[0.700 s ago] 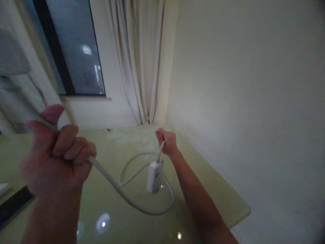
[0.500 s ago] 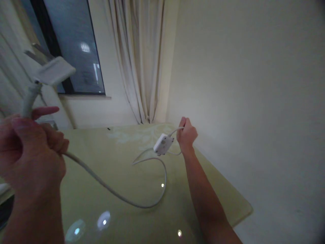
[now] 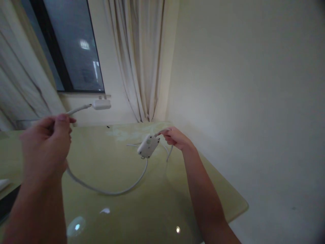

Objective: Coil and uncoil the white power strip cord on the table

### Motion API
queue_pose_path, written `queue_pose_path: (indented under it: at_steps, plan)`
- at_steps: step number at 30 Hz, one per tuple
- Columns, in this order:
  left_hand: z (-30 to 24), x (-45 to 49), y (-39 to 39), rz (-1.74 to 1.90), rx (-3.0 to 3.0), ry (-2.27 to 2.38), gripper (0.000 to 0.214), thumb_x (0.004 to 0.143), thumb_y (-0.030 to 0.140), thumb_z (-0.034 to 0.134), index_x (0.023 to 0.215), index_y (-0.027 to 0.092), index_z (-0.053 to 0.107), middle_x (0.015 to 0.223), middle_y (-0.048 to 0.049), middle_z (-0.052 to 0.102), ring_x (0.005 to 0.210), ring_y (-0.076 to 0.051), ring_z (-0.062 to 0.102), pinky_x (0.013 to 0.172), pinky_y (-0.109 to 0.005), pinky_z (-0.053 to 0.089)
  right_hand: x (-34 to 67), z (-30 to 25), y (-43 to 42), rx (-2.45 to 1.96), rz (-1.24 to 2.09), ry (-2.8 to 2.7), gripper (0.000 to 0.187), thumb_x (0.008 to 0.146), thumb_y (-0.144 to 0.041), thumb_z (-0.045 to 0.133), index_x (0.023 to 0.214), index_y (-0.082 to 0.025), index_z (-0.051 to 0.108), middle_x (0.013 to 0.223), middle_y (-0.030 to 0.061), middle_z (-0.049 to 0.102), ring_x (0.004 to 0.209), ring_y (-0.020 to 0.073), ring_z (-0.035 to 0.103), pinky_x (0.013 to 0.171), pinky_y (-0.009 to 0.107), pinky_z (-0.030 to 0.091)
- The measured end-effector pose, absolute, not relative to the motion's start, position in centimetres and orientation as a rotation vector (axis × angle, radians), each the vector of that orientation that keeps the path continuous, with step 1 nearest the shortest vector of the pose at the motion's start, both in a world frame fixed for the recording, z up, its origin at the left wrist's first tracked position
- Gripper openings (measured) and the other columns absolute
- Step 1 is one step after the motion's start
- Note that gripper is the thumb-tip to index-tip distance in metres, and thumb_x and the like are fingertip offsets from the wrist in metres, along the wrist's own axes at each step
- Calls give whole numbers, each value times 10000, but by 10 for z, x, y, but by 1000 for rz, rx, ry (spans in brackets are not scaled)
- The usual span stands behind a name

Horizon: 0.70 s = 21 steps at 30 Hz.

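Note:
My left hand (image 3: 48, 144) is closed round a white cable (image 3: 106, 191), raised above the pale green glossy table (image 3: 142, 210). A flat white plug end (image 3: 101, 104) sticks out past my fingers toward the window. The cable sags in a loop down to the table and rises to a small white box (image 3: 148, 146). My right hand (image 3: 175, 137) pinches the cable just beside that box and holds it a little above the table.
A dark window (image 3: 73, 47) and cream curtains (image 3: 142, 57) stand behind the table, with a plain wall on the right. A dark flat object (image 3: 6, 203) lies at the left table edge. The table's right corner (image 3: 241, 205) is near.
My left hand swung the plug end from upright to pointing right. My right hand moved left and down with the white box. The cable loop on the table shrank and shifted left.

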<state>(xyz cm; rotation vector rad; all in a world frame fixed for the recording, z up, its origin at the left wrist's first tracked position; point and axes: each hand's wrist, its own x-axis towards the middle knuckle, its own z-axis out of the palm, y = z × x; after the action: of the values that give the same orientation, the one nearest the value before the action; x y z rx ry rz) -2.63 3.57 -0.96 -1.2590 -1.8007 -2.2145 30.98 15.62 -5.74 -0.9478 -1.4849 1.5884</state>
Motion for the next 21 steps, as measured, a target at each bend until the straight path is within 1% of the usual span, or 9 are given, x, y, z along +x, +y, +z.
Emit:
queue_pose_path:
  at_steps: [3,5,7,8,10,12,15,18,21]
  plan:
    - [-2,-31,33,-2765,-1378,-2034,150,887,221,624,744,184,651,536,51,357,434,-83,254,354,-182,198,310,-63,168,-860,1712,-1116,44,853,-149,693,853,-140,736,441,-141,305,376,38,138,371,175,81]
    - [4,-32,29,-3085,-1478,-2051,119,866,158,594,813,156,701,580,49,333,448,-64,213,336,-143,243,310,-65,174,-817,1710,-953,70,879,-111,652,857,-147,708,414,-149,284,363,40,115,357,158,85]
    - [8,-29,28,-3324,-1425,-1933,206,855,108,548,915,123,744,638,31,370,459,-47,243,354,-106,311,312,-64,177,-771,1676,-886,101,916,-107,604,881,-162,681,402,-155,258,358,49,109,351,145,106]
    - [8,-27,28,-3357,-1371,-1881,240,850,90,534,945,114,753,665,16,411,459,-40,273,353,-95,317,313,-63,178,-742,1657,-853,105,928,-109,589,896,-169,668,402,-157,250,356,53,112,349,141,118]
    - [6,-20,31,-3272,-1350,-1846,251,856,88,539,973,127,758,704,-11,502,445,-39,322,322,-98,282,315,-61,177,-686,1612,-785,94,935,-116,579,919,-182,645,411,-160,244,357,58,124,349,136,145]
    - [2,-12,34,-3137,-1439,-1797,239,860,118,593,1022,170,760,683,0,534,420,-51,316,298,-114,234,314,-57,172,-641,1562,-730,73,926,-127,587,921,-189,627,426,-163,246,362,58,134,351,136,167]
    - [-4,-4,39,-3065,-1598,-1602,310,823,160,682,1117,217,761,593,52,450,421,-65,277,320,-119,209,306,-49,160,-560,1450,-604,55,892,-128,609,892,-180,628,455,-155,282,377,53,162,356,149,185]
    - [-9,-3,43,-2989,-1665,-1580,315,803,218,709,1110,187,772,611,53,454,451,-62,297,363,-132,222,291,-40,146,-480,1325,-518,27,858,-146,650,862,-172,653,488,-131,354,396,49,225,373,168,217]
    - [-15,-9,45,-2578,-1733,-1815,287,877,341,662,1068,164,783,663,33,502,482,-69,355,405,-159,252,281,-33,135,-463,1319,-578,44,890,-198,657,883,-169,690,492,-123,357,408,55,232,392,181,228]
